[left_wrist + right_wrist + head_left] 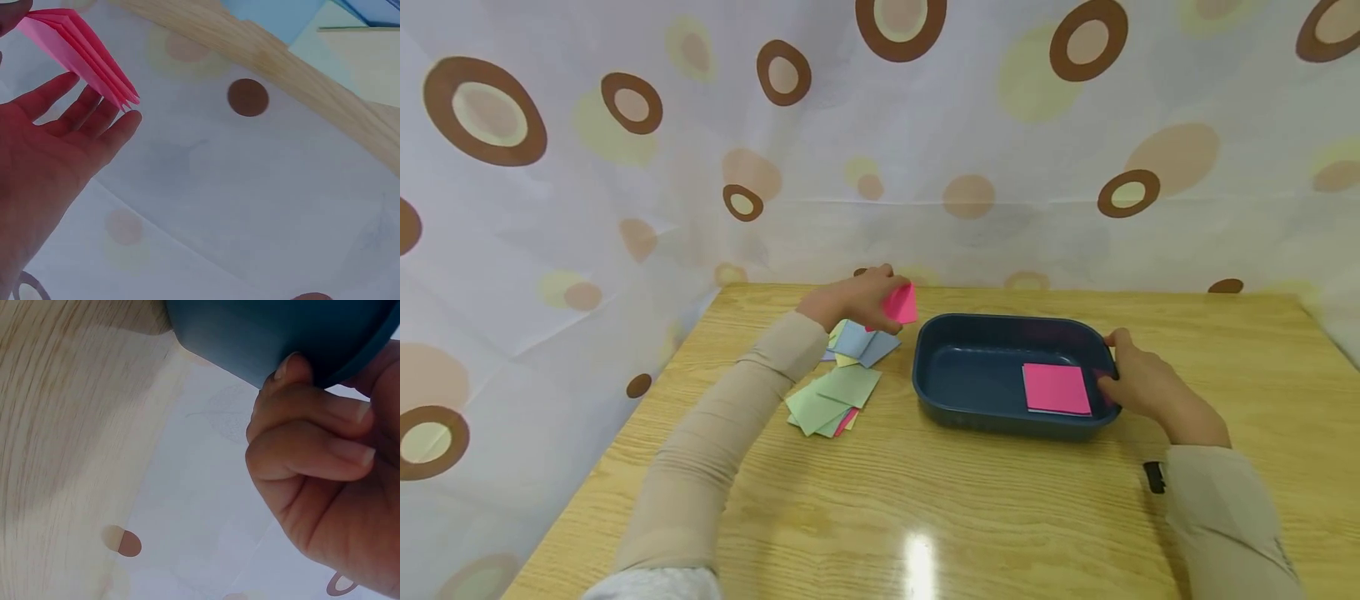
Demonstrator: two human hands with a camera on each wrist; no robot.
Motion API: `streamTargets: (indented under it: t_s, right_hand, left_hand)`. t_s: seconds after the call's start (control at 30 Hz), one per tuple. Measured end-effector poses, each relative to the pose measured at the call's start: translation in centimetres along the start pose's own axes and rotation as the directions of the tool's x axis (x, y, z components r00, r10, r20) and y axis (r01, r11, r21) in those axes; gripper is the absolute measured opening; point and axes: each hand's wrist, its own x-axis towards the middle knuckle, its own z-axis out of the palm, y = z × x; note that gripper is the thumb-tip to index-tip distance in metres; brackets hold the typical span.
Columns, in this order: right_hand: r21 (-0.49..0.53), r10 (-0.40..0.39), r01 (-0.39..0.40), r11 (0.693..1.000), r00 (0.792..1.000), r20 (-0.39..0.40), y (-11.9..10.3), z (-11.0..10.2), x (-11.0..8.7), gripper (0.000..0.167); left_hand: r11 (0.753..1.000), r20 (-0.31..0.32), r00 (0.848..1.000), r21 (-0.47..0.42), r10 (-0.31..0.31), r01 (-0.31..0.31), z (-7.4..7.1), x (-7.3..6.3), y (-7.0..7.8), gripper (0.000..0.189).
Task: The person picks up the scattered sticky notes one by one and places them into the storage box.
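Note:
My left hand [867,298] holds several pink sticky notes [84,56] between thumb and fingers, raised above the scattered paper pile. In the left wrist view the notes fan slightly apart at their lower edge. Beneath that hand lie blue notes [874,346] and pale ones, with green notes [827,400] nearer the front. My right hand [1142,379] grips the right rim of a dark blue tray [973,421], thumb inside and fingers outside. Inside the tray, toward its right end, a neat stack of notes with a pink top [1056,389] lies flat.
A wooden table [850,508] carries everything. Behind it and along the left hangs a white sheet [880,242] with brown and yellow circles. Pink and yellow edges stick out from under the green notes. A small black item [1154,477] shows beside the right sleeve.

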Motion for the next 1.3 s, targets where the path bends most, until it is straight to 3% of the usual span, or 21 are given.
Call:
streamTargets:
  t_s: [0.23, 0.43, 0.6, 0.7, 0.83, 0.93, 1.07, 1.3]
  right_hand:
    - [0.017, -0.026, 0.026, 1.000, 1.000, -0.011, 0.0, -0.1, 0.0, 0.059]
    - [0.024, -0.036, 0.037, 0.999, 0.999, -0.016, -0.3, -0.4, 0.0, 0.057]
    - [0.023, -0.021, 0.021, 1.000, 1.000, -0.010, -0.5, -0.5, -0.1, 0.057]
    - [0.023, -0.014, 0.014, 1.000, 1.000, -0.006, -0.4, -0.4, -0.1, 0.057]
    - [0.022, -0.024, 0.025, 0.999, 1.000, -0.010, -0.3, -0.2, -0.1, 0.056]
    - [0.017, -0.030, 0.030, 0.999, 0.999, -0.017, -0.3, -0.1, -0.1, 0.056]
    - [0.020, -0.024, 0.025, 1.000, 1.000, -0.014, -0.4, -0.2, -0.3, 0.057]
    - [0.022, -0.010, 0.010, 1.000, 1.000, -0.008, -0.4, -0.4, -0.7, 0.056]
  left_hand:
    - [0.997, 0.074, 0.995, -0.009, 0.073, -0.072, -0.8, 1.6, 5.0, 0.075]
    - [0.983, 0.176, 0.975, 0.095, 0.137, -0.155, -0.4, 4.2, 10.5, 0.076]
    - [0.943, 0.259, 0.955, 0.255, 0.145, -0.213, 0.8, 6.7, 15.1, 0.070]
    - [0.915, 0.290, 0.944, 0.315, 0.160, -0.252, 1.9, 8.3, 16.9, 0.067]
    - [0.916, 0.327, 0.932, 0.306, 0.155, -0.259, 3.5, 10.2, 18.0, 0.063]
    - [0.943, 0.345, 0.931, 0.252, 0.122, -0.217, 4.3, 10.9, 18.3, 0.058]
    - [0.959, 0.367, 0.925, 0.210, 0.101, -0.188, 5.0, 11.6, 18.5, 0.059]
    - [0.947, 0.379, 0.911, 0.199, 0.163, -0.252, 5.6, 12.1, 19.4, 0.049]
